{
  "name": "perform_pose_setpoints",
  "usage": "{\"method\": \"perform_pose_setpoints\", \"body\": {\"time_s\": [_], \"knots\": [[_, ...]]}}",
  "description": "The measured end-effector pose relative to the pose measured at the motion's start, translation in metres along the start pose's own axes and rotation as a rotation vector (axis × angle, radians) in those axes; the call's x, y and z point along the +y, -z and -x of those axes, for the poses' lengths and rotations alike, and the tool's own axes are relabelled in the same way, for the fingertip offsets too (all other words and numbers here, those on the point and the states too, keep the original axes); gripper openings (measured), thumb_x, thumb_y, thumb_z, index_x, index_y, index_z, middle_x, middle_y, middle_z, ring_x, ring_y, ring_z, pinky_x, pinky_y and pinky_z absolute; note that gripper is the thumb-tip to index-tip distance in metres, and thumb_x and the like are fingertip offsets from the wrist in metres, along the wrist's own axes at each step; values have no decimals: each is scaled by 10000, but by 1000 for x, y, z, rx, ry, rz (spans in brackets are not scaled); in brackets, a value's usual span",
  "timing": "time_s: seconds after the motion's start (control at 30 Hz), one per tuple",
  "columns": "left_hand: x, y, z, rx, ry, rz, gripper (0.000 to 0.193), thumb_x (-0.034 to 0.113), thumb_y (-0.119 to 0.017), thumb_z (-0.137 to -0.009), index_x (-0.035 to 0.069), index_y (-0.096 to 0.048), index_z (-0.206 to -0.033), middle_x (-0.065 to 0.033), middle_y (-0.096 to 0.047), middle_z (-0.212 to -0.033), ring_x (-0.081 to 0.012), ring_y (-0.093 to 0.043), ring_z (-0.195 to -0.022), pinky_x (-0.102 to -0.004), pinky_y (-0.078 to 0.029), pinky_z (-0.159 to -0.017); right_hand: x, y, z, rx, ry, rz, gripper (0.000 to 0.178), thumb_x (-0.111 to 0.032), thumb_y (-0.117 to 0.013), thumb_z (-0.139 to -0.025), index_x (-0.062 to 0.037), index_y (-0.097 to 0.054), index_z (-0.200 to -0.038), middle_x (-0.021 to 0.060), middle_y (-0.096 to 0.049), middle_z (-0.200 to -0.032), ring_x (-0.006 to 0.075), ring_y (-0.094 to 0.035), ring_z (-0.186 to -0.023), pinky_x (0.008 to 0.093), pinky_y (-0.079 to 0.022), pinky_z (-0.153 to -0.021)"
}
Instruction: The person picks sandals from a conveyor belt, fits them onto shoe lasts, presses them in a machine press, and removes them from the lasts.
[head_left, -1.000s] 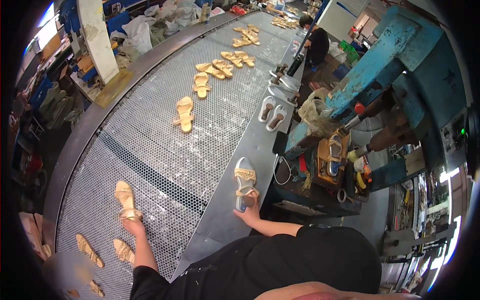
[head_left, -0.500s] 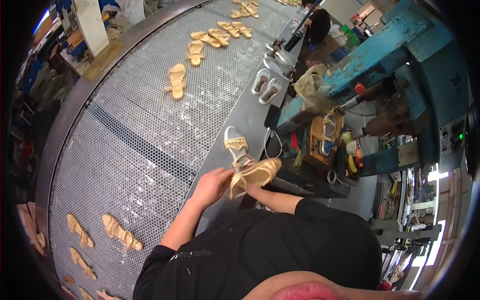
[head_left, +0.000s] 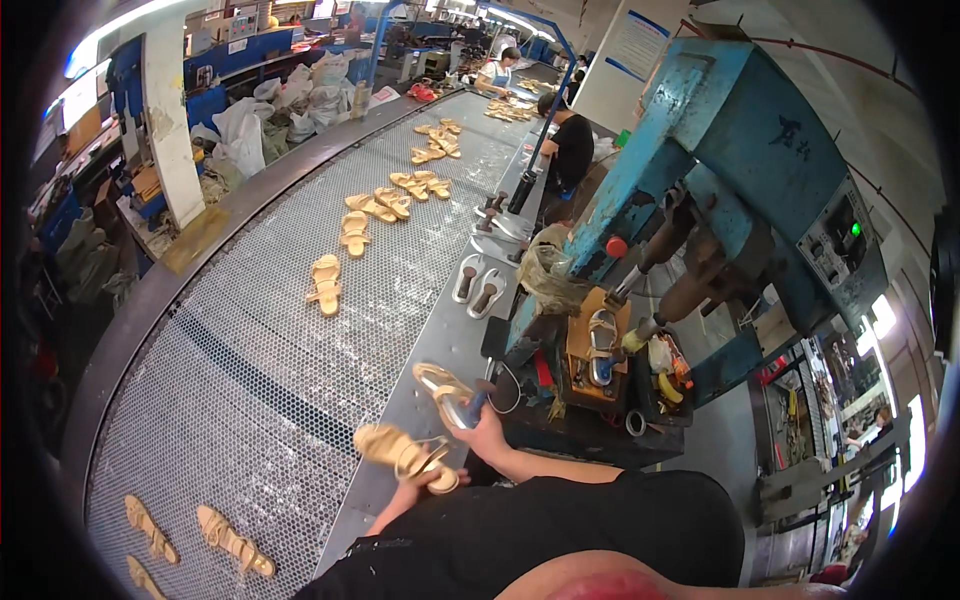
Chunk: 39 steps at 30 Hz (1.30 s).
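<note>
**Tan sandal [head_left: 385,443] and blue-heeled sandal [head_left: 440,383] in hand, grips half hidden**

The left hand [head_left: 407,494] is closed on the heel end of the tan sandal; motion blur softens the straps, and the shoe covers most of the fingers. The sandal is near the edge between the mesh belt [head_left: 250,400] and the metal desk [head_left: 400,410]. The right hand [head_left: 484,436] is wrapped around the blue heel of the other sandal, just beside the first, fingertips hard to make out. This shoe shows over the desk; whether it touches it cannot be told.

Farther up the desk, gray shoe forms [head_left: 475,263] stand near a blue machine [head_left: 680,120]. On the belt at lower left, one loose sandal [head_left: 143,575] is cut off by the bottom edge. A seated co-worker in black [head_left: 573,150] is partly hidden by a blue post [head_left: 553,97].
</note>
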<state>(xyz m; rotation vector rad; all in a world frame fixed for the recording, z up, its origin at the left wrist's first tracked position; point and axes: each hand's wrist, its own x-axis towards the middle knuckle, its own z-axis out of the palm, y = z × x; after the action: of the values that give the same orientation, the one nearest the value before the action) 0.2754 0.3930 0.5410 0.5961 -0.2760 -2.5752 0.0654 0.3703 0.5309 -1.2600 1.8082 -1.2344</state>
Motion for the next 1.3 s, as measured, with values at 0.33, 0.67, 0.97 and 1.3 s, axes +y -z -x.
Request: {"method": "perform_pose_setpoints", "body": {"time_s": [0.33, 0.67, 0.97, 1.3], "knots": [[106, 117, -52, 265, -928, 520, 398, 31, -485, -900, -27, -418, -1288, -200, -560, -1211, -323, -585, -1100, -420, -522, -932, -67, 73, 36, -663, 160, -286, 527, -32, -687, -701, -66, -444, -1167, 115, -480, -1337, 192, -388, -1293, 353, -295, -1070], [-32, -70, -162, 101, -715, -435, 267, 260, -508, -918, 35, -565, -1051, -143, -636, -987, -229, -645, -867, -371, -528, -756, -16, 147, 64, -384, 123, 7, 618, -103, -730, -708, -53, -417, -1238, 135, -485, -1309, 249, -399, -1288, 388, -306, -1071], [-80, -124, -229, -640, -238, -1920, 449, 297, -747, -729, 31, -657, -1079, -187, -651, -1008, -296, -627, -939, -407, -491, -838, 43, 249, 160, 570, -10, 214, 539, -104, -780, -718, -20, -503, -1174, 102, -568, -1037, 159, -557, -965, 318, -464, -840], [-163, -207, -399, 112, -990, -1902, 883, 184, -828, -554, 11, -395, -1305, -201, -418, -1314, -413, -357, -1253, -473, -321, -1057, 31, 275, 187, 826, -310, 59, 479, -6, -700, -714, -7, -523, -1159, 60, -523, -1106, 145, -512, -1008, 297, -408, -900]]}}
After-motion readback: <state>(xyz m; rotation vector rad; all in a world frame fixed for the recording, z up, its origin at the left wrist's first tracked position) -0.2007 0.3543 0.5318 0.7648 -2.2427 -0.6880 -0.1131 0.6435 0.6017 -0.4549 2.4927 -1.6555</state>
